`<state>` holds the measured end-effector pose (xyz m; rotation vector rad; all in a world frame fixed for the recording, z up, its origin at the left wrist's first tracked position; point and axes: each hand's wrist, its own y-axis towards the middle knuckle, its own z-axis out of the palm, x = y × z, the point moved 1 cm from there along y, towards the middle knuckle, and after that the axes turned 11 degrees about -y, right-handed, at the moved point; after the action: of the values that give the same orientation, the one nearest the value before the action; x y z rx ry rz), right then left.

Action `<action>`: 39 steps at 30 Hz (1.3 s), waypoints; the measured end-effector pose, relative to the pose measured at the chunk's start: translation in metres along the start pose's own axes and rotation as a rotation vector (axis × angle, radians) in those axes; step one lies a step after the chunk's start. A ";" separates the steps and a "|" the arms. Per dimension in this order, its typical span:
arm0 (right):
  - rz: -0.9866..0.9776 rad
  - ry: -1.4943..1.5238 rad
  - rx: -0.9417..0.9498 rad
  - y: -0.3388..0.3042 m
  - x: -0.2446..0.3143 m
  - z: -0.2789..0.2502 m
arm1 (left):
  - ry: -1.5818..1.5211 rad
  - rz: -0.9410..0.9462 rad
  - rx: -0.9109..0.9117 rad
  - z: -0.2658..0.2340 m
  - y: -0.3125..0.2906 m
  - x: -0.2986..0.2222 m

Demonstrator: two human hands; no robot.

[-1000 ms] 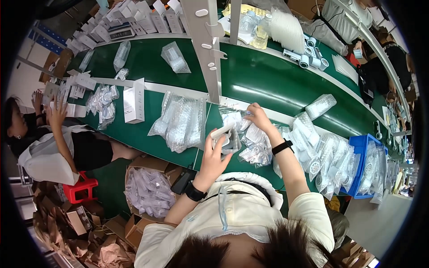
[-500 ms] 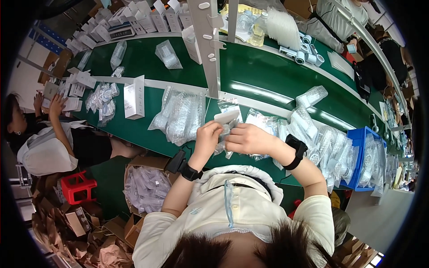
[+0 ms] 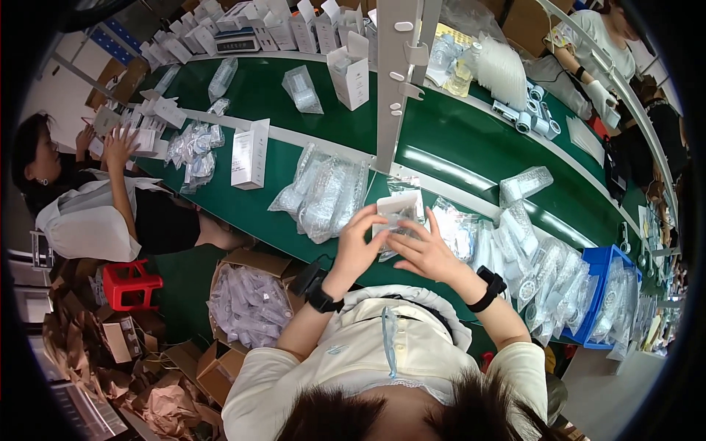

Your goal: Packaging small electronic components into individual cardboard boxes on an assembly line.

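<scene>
**Left fingers (image 3: 358, 229) and right fingers (image 3: 418, 248) at small white box (image 3: 401, 203)**

Shows left fingers partly curled at the left side of the box, with thumb apart from forefinger. Cannot tell whether closed on it. Shows right fingers spread wide in a fan, unclosed, over the near right part of the box. Cannot tell which fingertips make contact.

Locates the box between both hands, above the green surface (image 3: 254, 207), with a pale panel raised. Cannot tell whether lifted or resting. Includes a flat clear packet (image 3: 404, 184) just beyond the box.

To the right, near the right fingers, carries flat clear bags (image 3: 454, 226), then bubble-wrapped packages (image 3: 565, 268), then a blue bin (image 3: 597, 283). To the left, carries a bubble-wrapped bundle (image 3: 323, 198), then an upright white carton (image 3: 248, 158).

Farther out, shows a pale metal post (image 3: 395, 136) and, left of it, a white carton with raised flaps (image 3: 353, 82). Below and left, shows a brown cardboard box (image 3: 257, 259) filled with clear bags and a red stool (image 3: 132, 283). At far left, shows a co-worker's hands (image 3: 116, 147) at white cartons.
</scene>
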<state>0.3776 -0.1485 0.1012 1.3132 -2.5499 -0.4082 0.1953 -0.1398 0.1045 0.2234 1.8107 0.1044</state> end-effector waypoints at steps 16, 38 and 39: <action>1.081 0.720 -0.818 0.013 -0.151 0.030 | 0.851 -0.732 -0.408 -0.236 0.123 0.184; 0.920 1.280 -0.791 -0.080 0.006 0.031 | -0.602 -0.403 0.443 0.068 -0.011 -0.003; 0.873 1.348 -0.739 -0.090 0.002 0.036 | -0.601 -0.402 0.444 0.069 -0.009 0.001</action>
<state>0.4321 -0.1953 0.0359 -0.0117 -1.3097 -0.1274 0.2611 -0.1516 0.0844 0.1734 1.2255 -0.5961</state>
